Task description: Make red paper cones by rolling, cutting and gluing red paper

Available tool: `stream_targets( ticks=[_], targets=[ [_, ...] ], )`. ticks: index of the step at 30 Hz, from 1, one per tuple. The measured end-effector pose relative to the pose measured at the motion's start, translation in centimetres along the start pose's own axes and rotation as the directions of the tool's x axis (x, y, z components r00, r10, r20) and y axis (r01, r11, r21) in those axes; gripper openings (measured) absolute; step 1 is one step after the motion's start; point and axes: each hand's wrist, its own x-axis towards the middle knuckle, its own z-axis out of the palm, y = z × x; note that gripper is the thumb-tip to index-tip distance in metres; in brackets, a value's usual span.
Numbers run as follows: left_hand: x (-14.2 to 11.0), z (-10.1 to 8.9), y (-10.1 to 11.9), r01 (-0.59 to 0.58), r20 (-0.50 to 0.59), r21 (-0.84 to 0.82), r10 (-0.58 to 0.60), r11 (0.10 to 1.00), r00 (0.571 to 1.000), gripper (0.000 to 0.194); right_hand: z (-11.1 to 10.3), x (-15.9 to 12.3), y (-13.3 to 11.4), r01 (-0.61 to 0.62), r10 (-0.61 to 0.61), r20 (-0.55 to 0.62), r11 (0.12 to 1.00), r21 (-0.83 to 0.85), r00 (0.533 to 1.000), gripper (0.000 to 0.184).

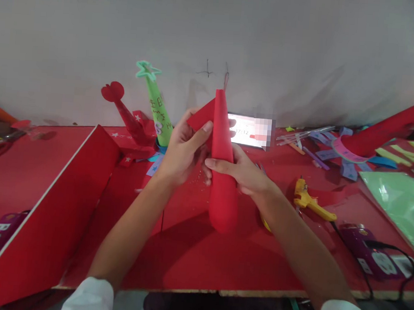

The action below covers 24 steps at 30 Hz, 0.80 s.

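Between my hands stands a red paper cone [223,175], narrow end up and tilted slightly, held above the table. My left hand [186,144] pinches a loose red flap of the paper beside the upper part of the cone, thumb on top. My right hand [240,169] wraps round the cone's middle, its thumb lying across the front. Some of the fingers of both hands are hidden behind the paper. Behind the cone, a phone with a lit screen [245,130] leans near the wall.
A green decorated cone [160,115] and a red cone with a heart top [124,112] stand at the back left. Left of my arm rises a red divider [52,209]. At right lie a yellow glue gun [311,201], a purple box with cables [371,254] and green plastic-covered sheets [400,203].
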Motion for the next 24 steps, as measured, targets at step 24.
stream_targets(
  ticks=[24],
  targets=[
    [-0.21,-0.14,-0.55,-0.311,-0.121,0.78,0.618,0.543,0.777,0.011,0.49,0.44,0.82,0.062,-0.283,-0.271,0.789,-0.612,0.92,0.028]
  ],
)
